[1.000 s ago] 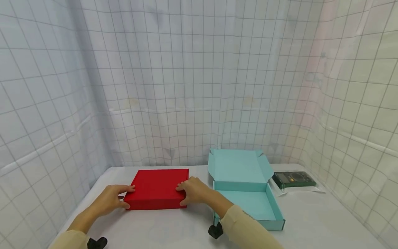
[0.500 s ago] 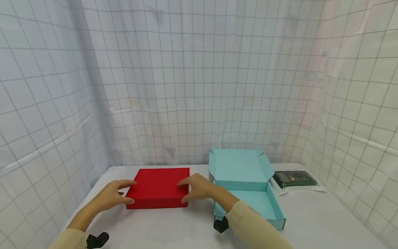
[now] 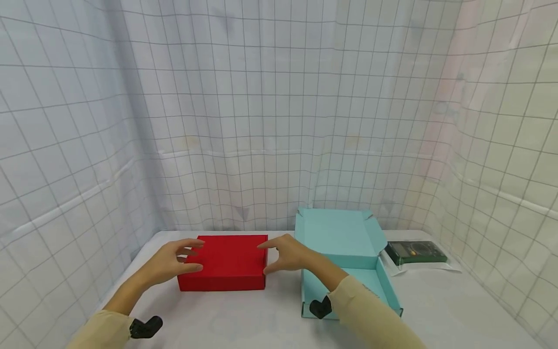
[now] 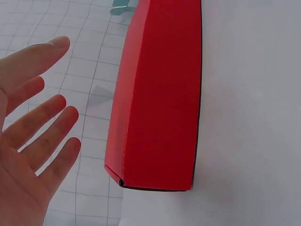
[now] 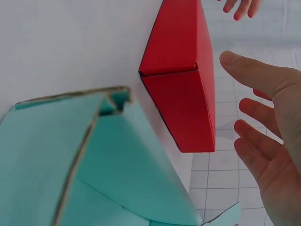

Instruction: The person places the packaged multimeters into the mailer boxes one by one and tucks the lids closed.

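Observation:
A closed red cardboard box (image 3: pixel 231 261) lies flat on the white table, left of centre. Above its left end hovers my left hand (image 3: pixel 167 261), fingers spread and holding nothing. The left wrist view shows that hand (image 4: pixel 37 117) apart from the box side (image 4: pixel 162 99). Over the box's right end is my right hand (image 3: pixel 287 253), thumb and fingers spread wide. From the right wrist, the same hand (image 5: pixel 273 127) appears clear of the red box (image 5: pixel 181 103), with a gap between.
A light teal box (image 3: pixel 340 235) stands with its lid up, right of the red box; my right forearm passes over it. Beyond it a dark green multimeter (image 3: pixel 416 252) lies on a clear plastic bag. Gridded white curtains (image 3: pixel 261 121) enclose the back and sides.
Both hands have let go of the red box and lifted up off its ends. The box stays on the table, its lid shut.

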The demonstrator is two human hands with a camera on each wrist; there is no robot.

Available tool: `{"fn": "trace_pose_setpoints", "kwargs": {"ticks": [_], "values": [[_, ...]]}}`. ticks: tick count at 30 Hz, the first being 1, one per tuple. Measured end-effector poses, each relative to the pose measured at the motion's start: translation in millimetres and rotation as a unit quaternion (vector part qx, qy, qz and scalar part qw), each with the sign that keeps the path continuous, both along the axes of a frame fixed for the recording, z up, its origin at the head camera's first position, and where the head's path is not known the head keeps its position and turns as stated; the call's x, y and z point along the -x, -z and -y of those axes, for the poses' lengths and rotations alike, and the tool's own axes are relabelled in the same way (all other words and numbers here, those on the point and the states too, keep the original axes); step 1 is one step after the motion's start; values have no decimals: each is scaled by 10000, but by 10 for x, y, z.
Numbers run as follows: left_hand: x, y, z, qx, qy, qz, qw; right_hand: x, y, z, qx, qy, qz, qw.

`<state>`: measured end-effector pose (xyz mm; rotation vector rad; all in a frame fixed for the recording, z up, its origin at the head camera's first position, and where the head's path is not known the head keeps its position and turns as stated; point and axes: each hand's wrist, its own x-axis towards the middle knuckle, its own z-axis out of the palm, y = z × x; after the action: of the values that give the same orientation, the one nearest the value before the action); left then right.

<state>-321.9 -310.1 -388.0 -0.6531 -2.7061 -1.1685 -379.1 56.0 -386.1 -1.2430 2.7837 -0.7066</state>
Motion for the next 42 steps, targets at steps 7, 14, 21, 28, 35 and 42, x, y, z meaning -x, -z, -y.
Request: {"fn": "trace_pose_setpoints", "kwargs": {"ticks": [7, 14, 21, 28, 35, 42], "values": [[34, -26, -110, 37, 92, -323, 9994, 17, -46, -142, 72, -131, -42, 9999], [71, -12, -227, -111, 143, -328, 9993, 28, -67, -313, 162, 4, -73, 9998], [102, -36, -394, -266, 243, -314, 9989, 51, -72, -496, 190, 87, -136, 9997], [67, -89, -564, -441, 408, -175, 9980, 76, -98, -690, 257, 128, -165, 9995], [86, -54, -729, -524, 556, -163, 9969, 105, -113, -880, 325, 192, -232, 9990], [106, -19, -881, -661, 579, -99, 9961, 112, -147, -1060, 441, 123, -259, 9986]]}}
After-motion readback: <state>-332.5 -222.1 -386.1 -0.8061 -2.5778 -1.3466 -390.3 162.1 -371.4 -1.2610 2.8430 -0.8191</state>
